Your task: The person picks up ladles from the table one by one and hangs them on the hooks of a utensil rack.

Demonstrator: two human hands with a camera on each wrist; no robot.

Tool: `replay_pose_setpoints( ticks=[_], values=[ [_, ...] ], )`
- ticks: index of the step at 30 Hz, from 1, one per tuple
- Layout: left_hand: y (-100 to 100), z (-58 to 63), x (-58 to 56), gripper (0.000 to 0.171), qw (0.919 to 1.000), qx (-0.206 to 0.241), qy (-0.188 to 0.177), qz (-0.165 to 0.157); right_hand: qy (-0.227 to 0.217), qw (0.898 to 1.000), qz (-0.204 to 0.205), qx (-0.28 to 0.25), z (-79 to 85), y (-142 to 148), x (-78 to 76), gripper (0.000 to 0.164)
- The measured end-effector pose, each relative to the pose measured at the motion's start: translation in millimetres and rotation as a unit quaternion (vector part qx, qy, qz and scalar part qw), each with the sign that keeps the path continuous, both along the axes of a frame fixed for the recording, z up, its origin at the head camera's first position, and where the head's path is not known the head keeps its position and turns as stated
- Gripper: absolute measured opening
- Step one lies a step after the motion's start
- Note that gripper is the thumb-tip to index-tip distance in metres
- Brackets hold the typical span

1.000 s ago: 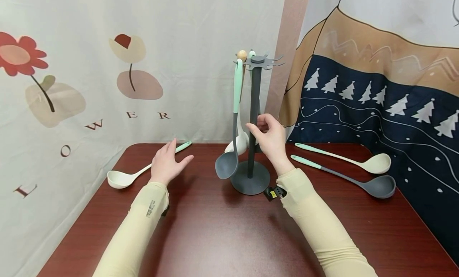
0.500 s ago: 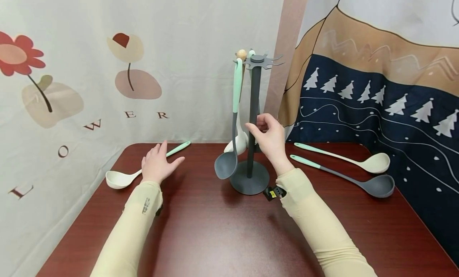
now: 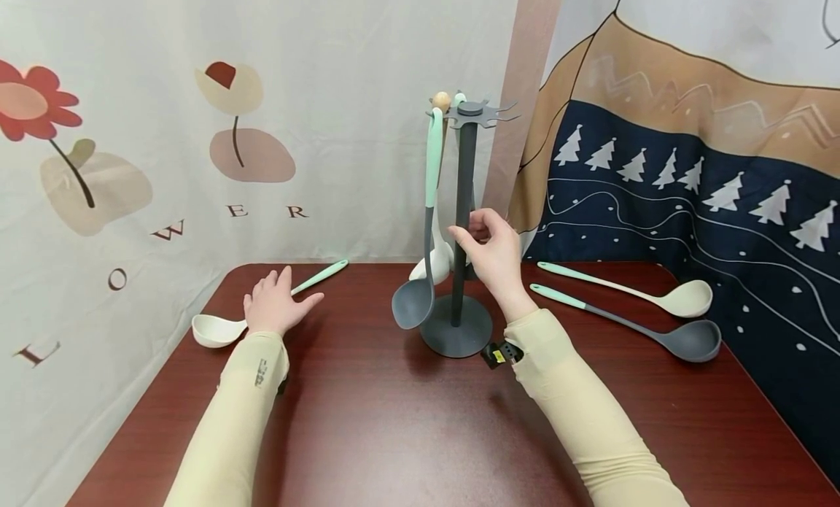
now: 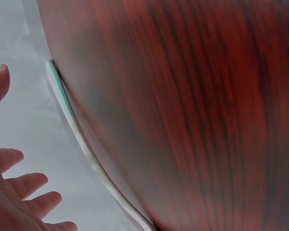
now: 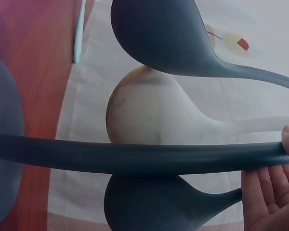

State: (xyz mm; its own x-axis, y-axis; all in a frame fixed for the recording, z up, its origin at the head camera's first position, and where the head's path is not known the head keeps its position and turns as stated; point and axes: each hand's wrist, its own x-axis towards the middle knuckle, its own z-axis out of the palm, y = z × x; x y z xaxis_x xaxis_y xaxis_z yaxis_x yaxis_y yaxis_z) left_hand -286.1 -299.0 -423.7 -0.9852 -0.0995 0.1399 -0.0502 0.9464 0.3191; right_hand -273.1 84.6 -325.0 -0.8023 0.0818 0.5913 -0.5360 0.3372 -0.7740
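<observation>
My left hand [image 3: 271,304], fingers spread and straight, hovers over the middle of a white ladle [image 3: 216,333] with a mint handle, hiding part of its shaft. In the left wrist view the hand's fingers show apart from the ladle's handle [image 4: 70,110]. My right hand [image 3: 494,255] holds the dark grey pole of a utensil stand [image 3: 464,179] between thumb and fingers. From the stand's hooks hang a grey ladle [image 3: 413,304] with a mint handle and a white utensil [image 3: 441,265] with a wooden tip. A dark utensil [image 5: 144,204] hangs behind the pole in the right wrist view.
On the right of the brown table [image 3: 407,427] lie a cream spoon-like utensil [image 3: 685,299] and a grey one [image 3: 695,342], both with mint handles. A printed curtain [image 3: 367,91] closes off the back, and a navy patterned cloth [image 3: 656,215] hangs at the right.
My left hand has moved left along the white ladle, toward its bowl, uncovering more of the mint handle. My right hand has stayed at the stand's pole.
</observation>
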Motion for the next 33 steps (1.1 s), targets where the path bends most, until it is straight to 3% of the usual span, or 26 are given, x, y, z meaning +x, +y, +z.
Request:
replay_pose_setpoints(
  ticks=[13,22,33],
  values=[
    [-16,-6.4,-2.8,0.093,0.9997,-0.015,-0.016,0.009,-0.001,1.000,0.000,0.001,-1.6,0,0.6,0.021],
    [-17,-1.3,-2.6,0.089,0.9989,-0.025,-0.037,0.015,-0.003,1.000,-0.002,0.001,-0.2,0,0.8,0.021],
    [-22,-4.0,-8.2,0.083,0.9982,-0.030,-0.050,0.013,-0.004,1.000,-0.001,0.001,-1.0,0,-0.8,0.021]
  ],
)
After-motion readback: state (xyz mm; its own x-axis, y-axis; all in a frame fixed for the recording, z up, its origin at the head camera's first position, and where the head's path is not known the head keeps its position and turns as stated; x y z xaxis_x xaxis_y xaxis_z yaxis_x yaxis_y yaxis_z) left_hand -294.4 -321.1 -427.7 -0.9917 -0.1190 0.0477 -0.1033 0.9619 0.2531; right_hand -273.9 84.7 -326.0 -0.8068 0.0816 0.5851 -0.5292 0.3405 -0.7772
